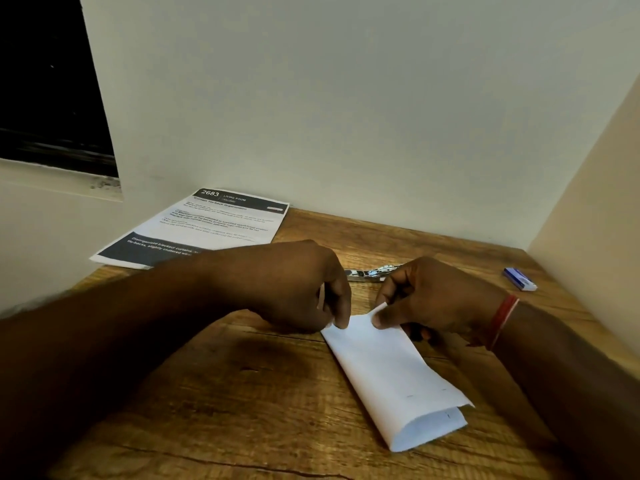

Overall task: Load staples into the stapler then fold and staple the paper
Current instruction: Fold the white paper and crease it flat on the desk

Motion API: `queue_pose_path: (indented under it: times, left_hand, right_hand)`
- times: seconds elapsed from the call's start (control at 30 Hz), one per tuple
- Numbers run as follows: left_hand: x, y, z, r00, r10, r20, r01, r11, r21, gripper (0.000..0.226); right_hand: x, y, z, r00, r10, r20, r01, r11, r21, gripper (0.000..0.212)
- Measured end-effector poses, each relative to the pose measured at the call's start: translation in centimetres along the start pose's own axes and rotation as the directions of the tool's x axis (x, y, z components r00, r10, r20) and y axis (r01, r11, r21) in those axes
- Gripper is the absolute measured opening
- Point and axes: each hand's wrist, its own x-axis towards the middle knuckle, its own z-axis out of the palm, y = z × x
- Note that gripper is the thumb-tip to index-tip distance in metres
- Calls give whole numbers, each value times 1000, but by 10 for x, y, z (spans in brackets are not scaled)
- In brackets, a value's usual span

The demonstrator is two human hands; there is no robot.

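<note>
A white paper [391, 372], folded into a long strip, lies diagonally on the wooden table [214, 393]. Two small staple marks show near its lower end. My left hand [304, 289] presses the strip's upper left corner with fingers curled. My right hand [433, 303] pinches the upper edge between thumb and fingers. A metal stapler [370, 272] lies just behind both hands, partly hidden by them. A small blue and white staple box [520, 278] rests at the right of the table.
A printed sheet [204, 226] with dark bands lies at the back left, against the wall. White walls close the table at the back and right. A dark window opening is at the upper left.
</note>
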Motion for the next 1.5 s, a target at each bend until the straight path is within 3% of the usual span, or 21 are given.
queue_pose_path:
  times: [0.2, 0.6, 0.8, 1.0, 1.17, 1.3, 1.5]
  left_hand:
    - [3, -1, -5, 997, 60, 48, -64, 994, 84, 14]
    - [6, 6, 6, 1000, -1, -32, 5, 993, 116, 12]
    - [-11, 15, 19, 989, -23, -145, 60, 963, 263, 24]
    - [-10, 27, 39, 938, -132, -322, 181, 975, 126, 51]
    - [-2, 39, 47, 899, -141, -414, 218, 965, 146, 60]
    - [-14, 40, 46, 901, -176, -396, 258, 952, 164, 65]
    - [-17, 59, 31, 941, -251, -225, 320, 878, 355, 78]
  right_hand:
    - [1, 3, -4, 1000, -10, 26, 10, 1000, 0, 16]
    - [11, 12, -3, 999, -35, 3, 35, 999, -27, 23]
    - [17, 14, 0, 997, -80, -2, 80, 992, -102, 24]
    - [16, 13, 1, 985, -171, 24, 173, 977, -124, 17]
    - [11, 15, -1, 947, -317, 53, 322, 933, -160, 9]
    - [6, 15, -8, 925, -363, 113, 380, 897, -226, 12]
    - [-4, 2, -5, 929, -320, 183, 368, 838, -402, 47]
